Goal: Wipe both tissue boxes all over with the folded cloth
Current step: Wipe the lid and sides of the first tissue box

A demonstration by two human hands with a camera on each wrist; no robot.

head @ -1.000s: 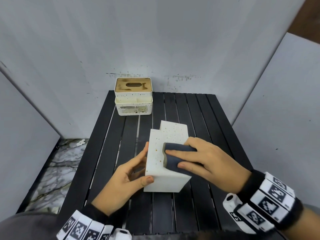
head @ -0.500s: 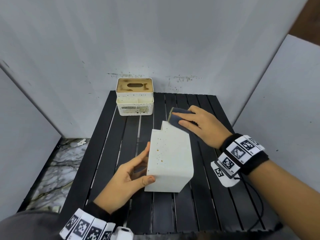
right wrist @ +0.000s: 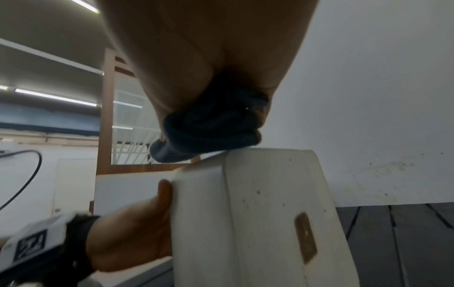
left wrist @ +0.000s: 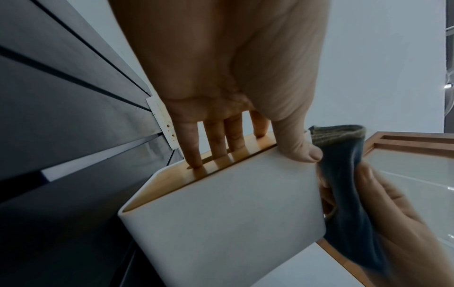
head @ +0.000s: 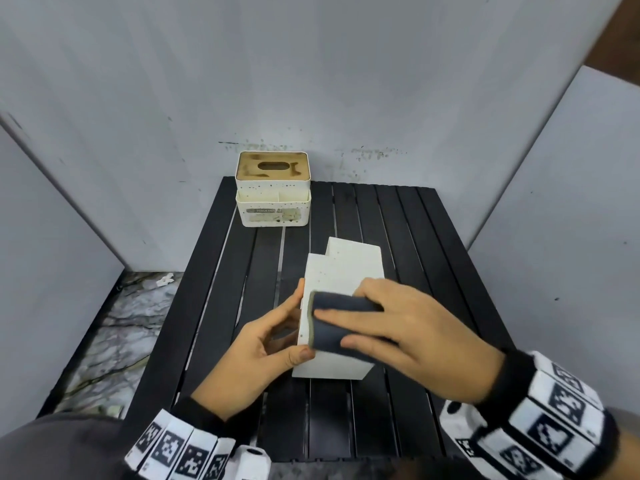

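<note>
Since half a second ago the right hand (head: 412, 330) has drawn the folded cloth (head: 341, 323) back from the far end of the near tissue box (head: 341, 271) to its near end, toward 6 o'clock; the left hand and the box have stayed where they were.

At 9 o'clock off the bench (head: 221, 289) lies a strip of marbled floor (head: 114, 327). The left hand (head: 266, 348) grasps the near tissue box from its left side: in the left wrist view its fingers (left wrist: 194, 147) reach over the brown wooden face of the box and the thumb presses the white face beside it. The box lies tipped on its side at the middle of the bench, long axis running from 6 toward 12 o'clock, pale and speckled with small brown spots. The dark cloth sits on the box's upper face at its near end, close to the left thumb. The right hand lies over the cloth with fingers nearly straight, pressing it down; the right wrist view shows the cloth bunched under the palm against the box's top edge.

At 11 o'clock, at the back of the bench and against the grey wall (head: 311, 81), the second tissue box (head: 273, 194) stands upright, well apart from both hands, its wooden lid stained dark round the slot.
</note>
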